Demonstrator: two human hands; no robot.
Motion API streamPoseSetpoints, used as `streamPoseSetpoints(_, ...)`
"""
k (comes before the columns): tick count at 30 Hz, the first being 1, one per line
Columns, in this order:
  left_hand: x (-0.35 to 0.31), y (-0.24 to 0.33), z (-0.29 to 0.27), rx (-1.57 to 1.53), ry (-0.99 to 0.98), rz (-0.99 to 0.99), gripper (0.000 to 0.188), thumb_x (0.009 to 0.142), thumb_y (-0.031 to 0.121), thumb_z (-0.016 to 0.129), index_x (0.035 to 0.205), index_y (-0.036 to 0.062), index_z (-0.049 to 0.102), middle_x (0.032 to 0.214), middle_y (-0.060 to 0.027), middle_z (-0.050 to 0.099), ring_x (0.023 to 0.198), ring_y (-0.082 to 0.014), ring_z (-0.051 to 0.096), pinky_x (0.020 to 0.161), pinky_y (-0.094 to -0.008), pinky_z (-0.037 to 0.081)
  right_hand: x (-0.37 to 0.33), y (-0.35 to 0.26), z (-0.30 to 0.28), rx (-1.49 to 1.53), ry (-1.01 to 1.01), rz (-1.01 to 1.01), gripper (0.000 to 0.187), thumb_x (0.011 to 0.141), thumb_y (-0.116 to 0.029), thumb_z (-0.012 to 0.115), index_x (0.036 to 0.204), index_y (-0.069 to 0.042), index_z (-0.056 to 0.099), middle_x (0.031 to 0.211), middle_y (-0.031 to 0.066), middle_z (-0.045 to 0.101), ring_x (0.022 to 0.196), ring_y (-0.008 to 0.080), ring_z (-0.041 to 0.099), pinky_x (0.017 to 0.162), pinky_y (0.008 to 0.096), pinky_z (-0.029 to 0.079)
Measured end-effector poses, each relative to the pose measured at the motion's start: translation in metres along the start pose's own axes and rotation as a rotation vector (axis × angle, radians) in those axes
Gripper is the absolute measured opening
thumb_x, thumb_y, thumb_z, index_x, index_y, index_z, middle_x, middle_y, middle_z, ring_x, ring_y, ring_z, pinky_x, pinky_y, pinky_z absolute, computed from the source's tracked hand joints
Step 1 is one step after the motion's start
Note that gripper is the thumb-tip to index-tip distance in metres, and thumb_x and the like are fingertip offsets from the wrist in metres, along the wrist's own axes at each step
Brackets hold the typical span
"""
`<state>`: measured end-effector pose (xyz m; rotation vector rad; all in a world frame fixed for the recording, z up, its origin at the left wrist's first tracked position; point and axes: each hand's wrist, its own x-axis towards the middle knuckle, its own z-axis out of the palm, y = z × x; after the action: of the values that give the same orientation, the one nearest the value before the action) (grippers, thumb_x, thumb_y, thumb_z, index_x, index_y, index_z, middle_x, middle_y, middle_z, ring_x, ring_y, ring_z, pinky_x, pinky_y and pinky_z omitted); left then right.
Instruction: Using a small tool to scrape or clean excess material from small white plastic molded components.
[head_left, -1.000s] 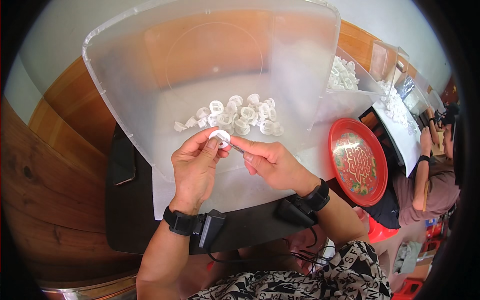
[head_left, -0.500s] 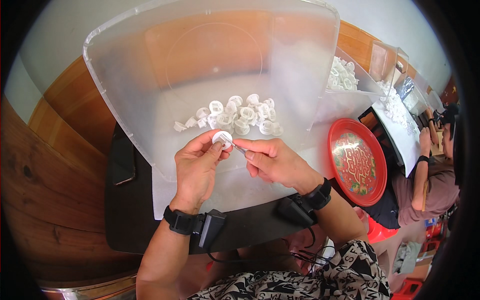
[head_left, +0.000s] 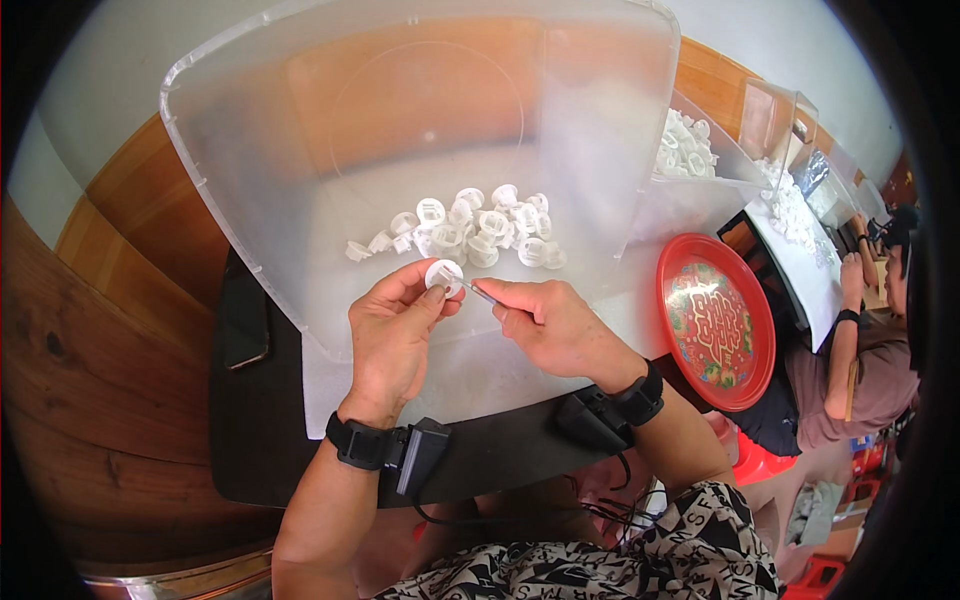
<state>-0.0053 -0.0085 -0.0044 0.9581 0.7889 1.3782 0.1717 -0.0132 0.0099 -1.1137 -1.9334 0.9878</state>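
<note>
Between thumb and fingers, my left hand (head_left: pixel 388 335) grips a round white plastic part (head_left: pixel 438 268), its flat face turned up. A slim metal tool (head_left: pixel 481 292) is pinched in my right hand (head_left: pixel 562 328). Its thin tip reaches to the face of the white part, beside my left thumb; the tool's exact kind is too small to make out. Just beyond my hands, a heap of similar white plastic parts (head_left: pixel 490 228) lies in a large translucent plastic bin (head_left: pixel 270 265) tipped on its side, its opening toward me.
On the right sits a round red tray (head_left: pixel 668 330) with a gold pattern. Behind it, another clear bin (head_left: pixel 690 205) holds more white parts. A dark phone (head_left: pixel 246 325) lies on the black table (head_left: pixel 235 430) at left. A co-worker (head_left: pixel 860 370) sits at far right.
My right hand has shifted very slightly to the right, and more of the tool's tip shows over the white part. My left hand keeps its grip.
</note>
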Motion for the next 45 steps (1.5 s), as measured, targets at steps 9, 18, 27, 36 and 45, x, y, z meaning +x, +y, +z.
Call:
streamPoseSetpoints(9,-0.001,0.000,0.002,0.062,0.021,0.020,0.025,0.083,-0.005,0.053,0.108,-0.0061,0.056,0.094,-0.0126,0.062,0.082,-0.0175,0.061,0.074,-0.0284,0.050,0.000,0.001,0.001,-0.107,0.035,-0.074,0.033,0.082,-0.003,0.050,0.114,-0.002,0.055,0.071,0.0220,0.057,0.059,0.0313,0.057,0.056,0.0342,0.044)
streamPoseSetpoints(18,-0.004,-0.004,0.004,0.182,-0.023,0.102,0.024,0.083,-0.005,0.054,0.106,-0.0057,0.058,0.093,-0.0113,0.063,0.082,-0.0152,0.061,0.074,-0.0274,0.051,-0.001,0.002,0.000,-0.147,0.024,-0.131,0.031,0.081,-0.002,0.049,0.112,0.001,0.054,0.070,0.0241,0.056,0.060,0.0363,0.056,0.054,0.0370,0.043)
streamPoseSetpoints(27,-0.005,-0.006,0.006,0.428,-0.060,0.200,0.020,0.081,-0.007,0.055,0.101,-0.0067,0.059,0.089,-0.0104,0.063,0.080,-0.0156,0.060,0.075,-0.0270,0.050,-0.001,0.000,-0.006,-0.187,-0.079,-0.155,0.028,0.077,0.003,0.046,0.104,0.003,0.052,0.067,0.0251,0.053,0.059,0.0403,0.053,0.051,0.0422,0.040)
streamPoseSetpoints(36,0.000,-0.001,0.003,0.133,-0.013,0.069,0.021,0.083,-0.005,0.053,0.103,-0.0053,0.058,0.094,-0.0117,0.062,0.083,-0.0165,0.061,0.076,-0.0287,0.051,-0.001,-0.010,-0.005,-0.107,-0.031,-0.041,0.027,0.079,0.000,0.048,0.105,0.000,0.055,0.066,0.0232,0.054,0.056,0.0366,0.054,0.051,0.0396,0.040)
streamPoseSetpoints(45,0.000,-0.001,0.002,0.138,-0.071,0.046,0.025,0.083,-0.007,0.051,0.107,-0.0056,0.056,0.099,-0.0141,0.061,0.086,-0.0199,0.060,0.078,-0.0317,0.049,-0.002,-0.002,-0.002,-0.169,0.046,-0.161,0.029,0.078,-0.002,0.049,0.106,-0.001,0.055,0.068,0.0222,0.056,0.060,0.0374,0.056,0.052,0.0405,0.043)
